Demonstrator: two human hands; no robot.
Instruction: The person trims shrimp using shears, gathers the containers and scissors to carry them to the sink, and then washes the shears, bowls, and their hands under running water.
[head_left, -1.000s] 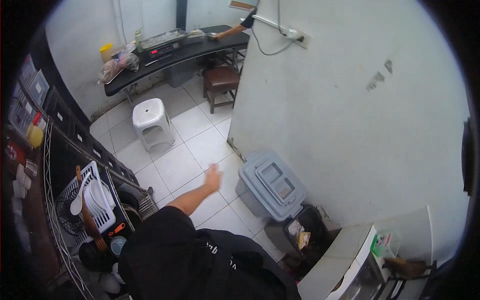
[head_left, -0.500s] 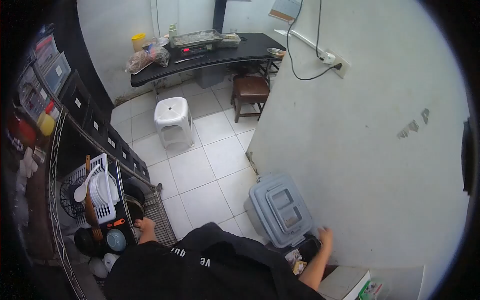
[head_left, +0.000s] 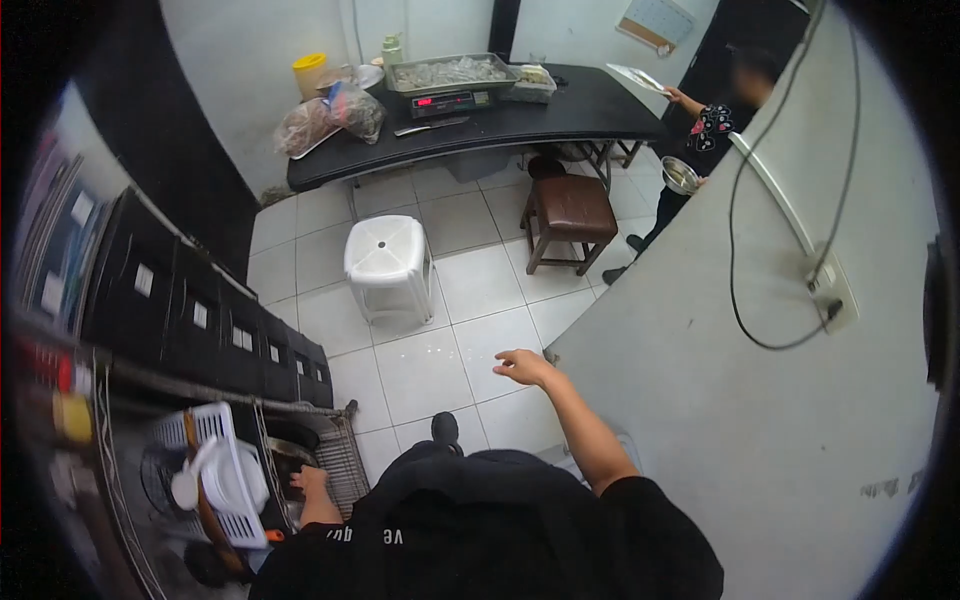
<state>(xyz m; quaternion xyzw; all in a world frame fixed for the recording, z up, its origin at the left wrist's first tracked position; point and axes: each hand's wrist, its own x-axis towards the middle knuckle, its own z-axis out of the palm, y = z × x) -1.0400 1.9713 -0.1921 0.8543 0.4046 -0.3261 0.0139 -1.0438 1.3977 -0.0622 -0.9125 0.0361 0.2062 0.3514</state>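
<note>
A dark pan (head_left: 290,452) sat low on the wire rack (head_left: 347,478), right by the left hand (head_left: 312,482), its fingers loosely spread; contact with the pan? Couldn't tell. And the right hand (head_left: 522,367) hung over the tiles (head_left: 410,365), fingers apart and softly bent, holding nothing, close to the corner of the pale wall (head_left: 690,390)! Open floor ran between that wall and the black drawers (head_left: 225,325), up to the white stool (head_left: 385,250), with the brown stool (head_left: 575,210) farther right.

Containers now: the white basket (head_left: 242,500) held white plates (head_left: 236,475). On the black table (head_left: 565,122), a metal tray (head_left: 405,88) carried clear packets (head_left: 455,70), a red-lit scale (head_left: 450,103) at its front edge; beside it, a plastic tub (head_left: 533,92), filled, contents unclear. Plastic bags (head_left: 308,125) bulged at the left end, their insides hard to read.

Far right, a co-worker (head_left: 712,128) held a metal bowl (head_left: 680,175), body partly cut off by the wall. Below, the right arm hid most of a grey lid (head_left: 630,450), and the left shelf (head_left: 75,475) blurred into the dark rim.
</note>
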